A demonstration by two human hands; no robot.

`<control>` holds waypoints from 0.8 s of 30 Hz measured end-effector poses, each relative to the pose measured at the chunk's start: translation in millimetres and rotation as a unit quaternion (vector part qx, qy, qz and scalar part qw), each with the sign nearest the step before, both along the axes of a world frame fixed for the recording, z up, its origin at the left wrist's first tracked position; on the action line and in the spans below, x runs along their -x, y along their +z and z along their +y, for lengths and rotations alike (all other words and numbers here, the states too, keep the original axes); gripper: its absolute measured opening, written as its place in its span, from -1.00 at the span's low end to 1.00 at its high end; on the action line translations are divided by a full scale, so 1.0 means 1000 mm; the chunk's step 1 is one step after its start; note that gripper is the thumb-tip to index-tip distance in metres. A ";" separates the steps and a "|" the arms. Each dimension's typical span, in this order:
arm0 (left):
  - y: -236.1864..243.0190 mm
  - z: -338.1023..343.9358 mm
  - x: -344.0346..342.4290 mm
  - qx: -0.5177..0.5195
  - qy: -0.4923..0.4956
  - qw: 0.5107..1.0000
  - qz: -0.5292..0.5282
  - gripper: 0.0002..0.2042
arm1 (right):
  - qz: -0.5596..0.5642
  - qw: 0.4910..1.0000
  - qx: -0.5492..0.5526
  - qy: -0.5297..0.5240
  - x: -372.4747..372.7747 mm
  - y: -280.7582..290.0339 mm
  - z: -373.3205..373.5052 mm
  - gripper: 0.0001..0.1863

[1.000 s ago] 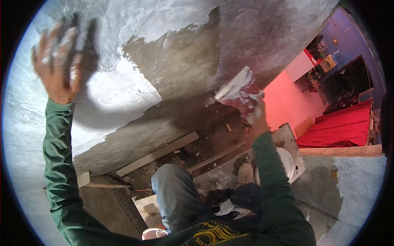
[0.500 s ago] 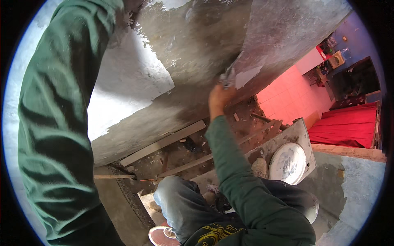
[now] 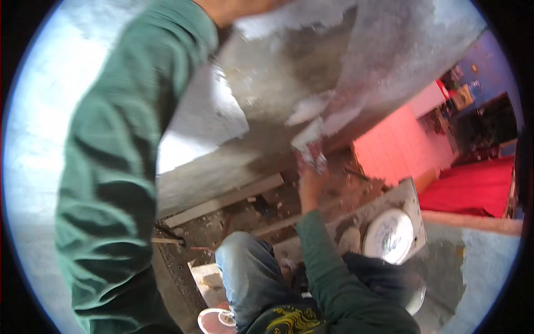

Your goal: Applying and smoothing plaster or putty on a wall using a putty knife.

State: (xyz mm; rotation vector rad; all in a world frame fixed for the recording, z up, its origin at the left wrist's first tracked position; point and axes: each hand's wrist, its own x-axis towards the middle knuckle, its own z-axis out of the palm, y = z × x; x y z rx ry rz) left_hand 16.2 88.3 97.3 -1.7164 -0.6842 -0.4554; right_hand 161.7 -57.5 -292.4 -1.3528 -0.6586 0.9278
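The right hand (image 3: 312, 188) grips the putty knife (image 3: 309, 143), blade pointing up toward the wall's dark patch (image 3: 283, 64). The left hand (image 3: 238, 9) is at that patch's upper left, its finger state I can't tell.

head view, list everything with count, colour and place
wall: 1, grey and white, top
scraper: 1, red and white, centre
planks: 2 or more, pale, below wall
board: 1, grey, right of centre
round dish: 1, white, on board
cloth: 1, red, right
tiled floor: 1, pink, right
round container: 1, red and white, bottom
debris: uncounted, mixed, ground below wall
clutter: uncounted (blurred), mixed, far right
shoe: 1, tan, beside dish
legs: 2, blue and dark, bottom
shirt: 1, green, left and bottom
left hand: 1, bare, top edge
right hand: 1, bare, holding scraper
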 end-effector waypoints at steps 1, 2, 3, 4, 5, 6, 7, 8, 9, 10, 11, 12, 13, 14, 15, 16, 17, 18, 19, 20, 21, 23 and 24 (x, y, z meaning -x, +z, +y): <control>0.000 -0.013 -0.006 0.072 -0.015 0.997 -0.037 -0.34 | 0.020 1.000 -0.017 -0.006 -0.012 -0.012 0.002 -0.67; -0.005 -0.002 -0.010 0.073 -0.041 0.996 -0.038 -0.33 | 0.042 0.998 -0.035 -0.010 -0.022 -0.023 0.004 -0.68; -0.023 -0.005 -0.021 0.240 -0.093 0.961 -0.097 -0.40 | 0.059 0.998 -0.018 -0.024 -0.037 -0.029 0.003 -0.67; -0.046 -0.013 -0.035 0.402 -0.145 0.891 -0.152 -0.42 | 0.077 0.996 0.002 -0.039 -0.046 -0.031 -0.002 -0.66; -0.073 -0.015 -0.048 0.435 -0.115 0.890 -0.079 -0.34 | 0.073 0.995 -0.012 -0.063 -0.045 -0.038 -0.009 -0.63; -0.102 -0.028 -0.058 0.447 -0.131 0.882 -0.062 -0.33 | 0.068 0.993 -0.030 -0.091 -0.044 -0.038 -0.005 -0.61; -0.121 -0.048 -0.055 0.444 -0.165 0.877 -0.077 -0.34 | 0.078 0.993 -0.040 -0.083 -0.037 -0.018 -0.002 -0.61; -0.139 -0.072 -0.050 0.443 -0.198 0.869 -0.092 -0.36 | 0.050 0.995 0.036 -0.077 -0.032 0.026 -0.013 -0.58; -0.163 -0.091 -0.051 0.447 -0.172 0.864 -0.157 -0.37 | 0.006 0.990 0.110 -0.084 -0.043 0.052 -0.020 -0.55; -0.185 -0.107 -0.049 0.450 -0.147 0.853 -0.220 -0.39 | 0.002 0.990 0.103 -0.094 -0.060 0.044 -0.012 -0.55; -0.208 -0.121 -0.047 0.456 -0.129 0.831 -0.291 -0.40 | 0.019 0.990 0.049 -0.128 -0.086 0.027 -0.001 -0.53; -0.226 -0.133 -0.040 0.458 -0.111 0.805 -0.360 -0.41 | 0.036 0.987 -0.009 -0.158 -0.104 0.026 0.008 -0.51; -0.251 -0.151 -0.020 0.497 -0.053 0.772 -0.392 -0.42 | 0.002 0.984 -0.056 -0.171 -0.099 0.047 0.015 -0.51; -0.276 -0.164 0.000 0.510 -0.029 0.751 -0.419 -0.45 | -0.034 0.977 -0.103 -0.183 -0.098 0.071 0.027 -0.52; -0.297 -0.179 0.017 0.579 0.014 0.678 -0.454 -0.48 | -0.067 0.980 -0.108 -0.155 -0.099 0.109 0.034 -0.54; -0.319 -0.195 0.042 0.638 0.062 0.598 -0.482 -0.51 | -0.094 0.981 -0.114 -0.123 -0.092 0.153 0.041 -0.55; -0.352 -0.211 0.078 0.626 0.086 0.606 -0.484 -0.53 | -0.153 0.967 -0.191 -0.074 -0.077 0.207 0.040 -0.57; -0.377 -0.232 0.109 0.615 0.110 0.612 -0.486 -0.55 | -0.211 0.941 -0.264 -0.024 -0.059 0.258 0.038 -0.59; -0.388 -0.246 0.120 0.616 0.154 0.560 -0.533 -0.58 | -0.248 0.919 -0.306 -0.015 -0.049 0.294 0.039 -0.62; -0.397 -0.259 0.134 0.611 0.200 0.505 -0.576 -0.60 | -0.351 0.844 -0.405 -0.019 -0.039 0.318 0.049 -0.62; -0.416 -0.276 0.151 0.591 0.239 0.502 -0.584 -0.61 | -0.440 0.749 -0.495 -0.020 -0.027 0.340 0.058 -0.62; -0.464 -0.314 0.177 0.560 0.277 0.483 -0.614 -0.62 | -0.501 0.659 -0.556 -0.075 0.018 0.381 0.060 -0.62; -0.483 -0.331 0.180 0.549 0.270 0.471 -0.635 -0.62 | -0.503 0.655 -0.559 -0.071 0.035 0.383 0.063 -0.62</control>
